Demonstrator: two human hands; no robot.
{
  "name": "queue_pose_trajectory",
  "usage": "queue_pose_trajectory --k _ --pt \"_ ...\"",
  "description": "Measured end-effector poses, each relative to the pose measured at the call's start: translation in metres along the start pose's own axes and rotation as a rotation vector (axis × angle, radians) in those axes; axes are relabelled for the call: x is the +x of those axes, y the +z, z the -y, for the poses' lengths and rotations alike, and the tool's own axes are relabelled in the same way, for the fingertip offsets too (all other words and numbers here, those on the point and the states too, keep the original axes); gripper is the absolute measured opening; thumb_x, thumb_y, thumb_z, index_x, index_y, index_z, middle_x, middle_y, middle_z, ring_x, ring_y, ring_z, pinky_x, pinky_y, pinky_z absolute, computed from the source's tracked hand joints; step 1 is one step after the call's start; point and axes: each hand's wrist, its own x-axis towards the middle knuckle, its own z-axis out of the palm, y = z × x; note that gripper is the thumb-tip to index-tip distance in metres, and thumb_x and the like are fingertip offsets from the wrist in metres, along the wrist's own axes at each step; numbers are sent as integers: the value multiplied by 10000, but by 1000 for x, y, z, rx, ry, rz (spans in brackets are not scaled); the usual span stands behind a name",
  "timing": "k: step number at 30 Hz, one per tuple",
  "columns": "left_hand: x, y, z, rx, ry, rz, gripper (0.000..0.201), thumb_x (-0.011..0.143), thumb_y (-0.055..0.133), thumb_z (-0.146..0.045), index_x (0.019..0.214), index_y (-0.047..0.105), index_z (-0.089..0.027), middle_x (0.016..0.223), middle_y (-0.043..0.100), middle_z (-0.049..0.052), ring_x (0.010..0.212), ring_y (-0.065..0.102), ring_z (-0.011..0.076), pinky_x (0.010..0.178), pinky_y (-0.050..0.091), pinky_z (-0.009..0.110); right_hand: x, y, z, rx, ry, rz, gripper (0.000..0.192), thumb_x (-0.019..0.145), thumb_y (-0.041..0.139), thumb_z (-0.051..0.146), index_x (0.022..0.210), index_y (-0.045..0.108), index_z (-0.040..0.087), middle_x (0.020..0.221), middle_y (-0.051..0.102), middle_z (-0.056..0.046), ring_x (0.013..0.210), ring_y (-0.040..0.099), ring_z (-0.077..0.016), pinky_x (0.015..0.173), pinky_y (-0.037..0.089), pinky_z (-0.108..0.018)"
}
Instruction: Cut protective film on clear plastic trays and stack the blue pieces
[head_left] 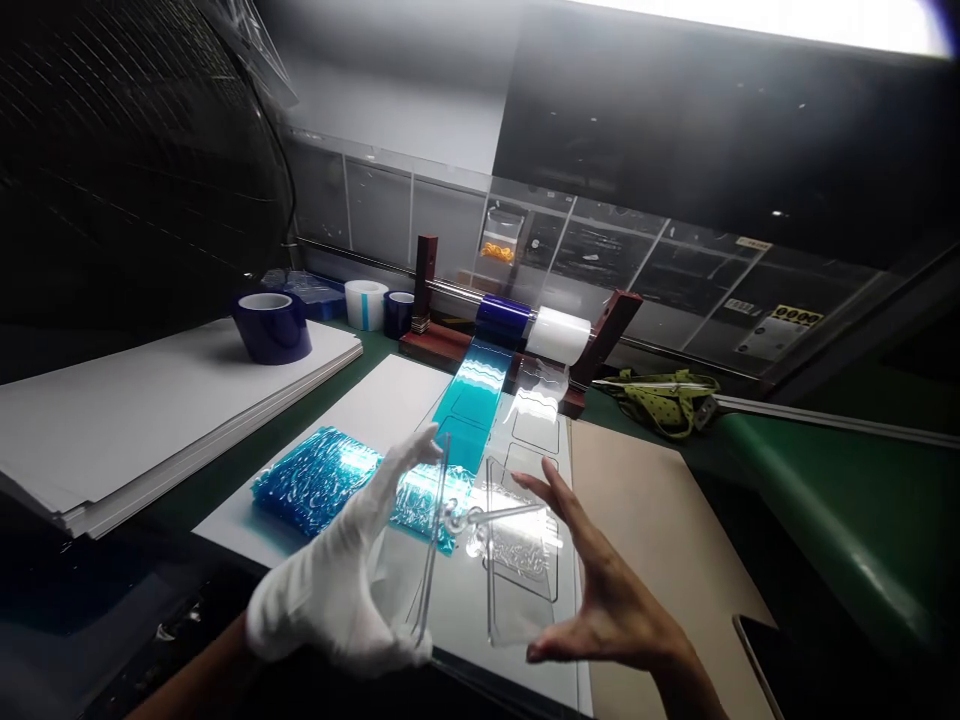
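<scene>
My left hand [341, 565], in a white glove, grips a thin clear plastic panel [431, 560] by its top and bottom edges, fingers above and thumb below. My bare right hand [607, 580] spans a second clear rounded-corner panel [517, 585], fingertips near the top and thumb at the lower edge. The two panels stand apart, tilted toward each other. Between them shows a clear rod-like piece [499, 513]; I cannot tell what it joins. Behind, a blue film strip [472, 390] and a clear film strip [536, 395] lie over outlined rectangles on the white sheet [397, 385].
A wooden stand [615, 335] carries a blue film roll [502, 315] and a white roll [559, 335]. Crumpled blue film [319, 480] lies left. White board stacks [165, 400] hold a blue tape roll [271, 328]. A phone-like dark object [772, 650] sits at right.
</scene>
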Motion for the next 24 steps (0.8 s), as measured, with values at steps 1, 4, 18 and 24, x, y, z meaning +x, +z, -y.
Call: queue_pose_trajectory --k 1,4,18,24 --pt "2 1 2 -33 10 1 1133 605 639 -495 1485 -20 -219 1499 262 129 1377 306 302 1136 331 482 -3 -3 -2 -28 11 -6 1210 719 578 741 1515 -101 132 1491 368 -219 1404 298 -333 1084 291 -609" --pt "13 -7 4 203 31 87 1084 617 663 -472 1484 55 -237 1413 366 135 1278 405 321 1069 387 517 -9 -22 3 -275 30 -27 1187 727 679 603 1521 -66 129 1483 375 -224 1388 320 -367 1087 223 -669" --pt "29 35 -1 719 -69 330 1184 562 682 -384 1493 -5 -129 1234 479 238 1092 495 461 857 426 671 -29 -38 23 -626 97 0 1071 739 670 401 1529 9 110 1429 455 -196 1343 388 -378 1102 104 -703" --pt "6 46 10 6 -191 415 1305 528 726 -333 1427 -220 -280 1535 137 153 1387 281 337 1117 346 507 -75 -23 -13 -200 229 82 1197 722 623 684 1520 -92 150 1499 364 -198 1403 245 -381 1034 337 -637"
